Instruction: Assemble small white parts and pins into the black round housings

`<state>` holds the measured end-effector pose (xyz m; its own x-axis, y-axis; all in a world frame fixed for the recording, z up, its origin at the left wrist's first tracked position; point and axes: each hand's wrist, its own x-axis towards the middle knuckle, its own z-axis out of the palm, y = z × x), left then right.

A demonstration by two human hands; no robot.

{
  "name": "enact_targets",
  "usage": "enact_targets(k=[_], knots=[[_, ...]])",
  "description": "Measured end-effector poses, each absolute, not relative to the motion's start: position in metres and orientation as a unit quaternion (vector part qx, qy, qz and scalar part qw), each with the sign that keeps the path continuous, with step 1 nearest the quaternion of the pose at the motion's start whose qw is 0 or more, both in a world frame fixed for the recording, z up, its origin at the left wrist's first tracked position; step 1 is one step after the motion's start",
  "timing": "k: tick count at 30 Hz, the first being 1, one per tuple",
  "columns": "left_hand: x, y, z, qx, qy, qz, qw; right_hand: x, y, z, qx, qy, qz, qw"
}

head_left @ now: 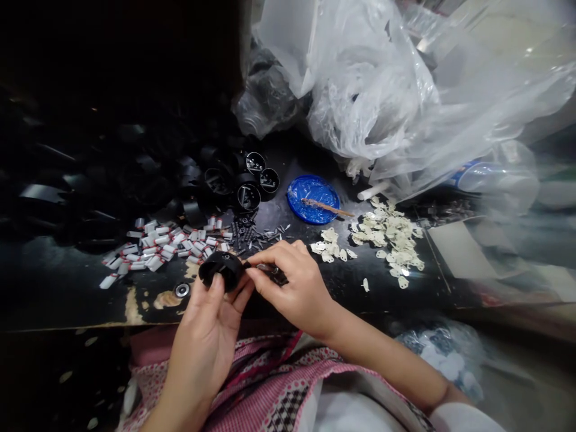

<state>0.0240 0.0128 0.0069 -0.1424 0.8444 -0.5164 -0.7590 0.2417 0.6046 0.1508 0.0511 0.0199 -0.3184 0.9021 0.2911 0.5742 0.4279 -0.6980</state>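
Over the bench's (81, 309) near edge: our black round housing (231, 265), tilted
Left hand (213, 324): curled closed around the housing, our thumb in its opening
Right hand (292, 277): our thumb and forefinger pinched on a small dark piece (272, 272), partly hidden, beside the housing
Behind, left to right: white-and-red cylinders (155, 245), blue dish (310, 183) with a brown stick (333, 209) across it, pale tabs (391, 231)
Farther: clear plastic bags (369, 90)

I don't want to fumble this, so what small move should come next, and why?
Probably guide the small dark item in your right grip gently to the side of the black round part. Your left grip holds that part, and the item's tip sits close by; whether they touch is unclear.
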Motion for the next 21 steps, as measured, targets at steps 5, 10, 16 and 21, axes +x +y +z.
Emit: enact_targets(k=[5, 10, 16, 21], knots=[[0.024, 0.011, 0.006, 0.049, 0.446, 0.611, 0.652, 0.151, 0.05, 0.024, -0.488, -0.753, 0.293, 0.331], [0.02, 0.007, 0.008, 0.048, 0.477, 0.591, 0.649, 0.153, 0.051, 0.038, -0.453, -0.742, 0.331, 0.367], [0.015, 0.002, 0.003, 0.067, 0.492, 0.568, 0.657, 0.153, 0.054, 0.049, -0.421, -0.778, 0.306, 0.351], [0.015, 0.0, 0.003, 0.087, 0.484, 0.558, 0.668, 0.154, 0.05, 0.043, -0.426, -0.774, 0.301, 0.359]])
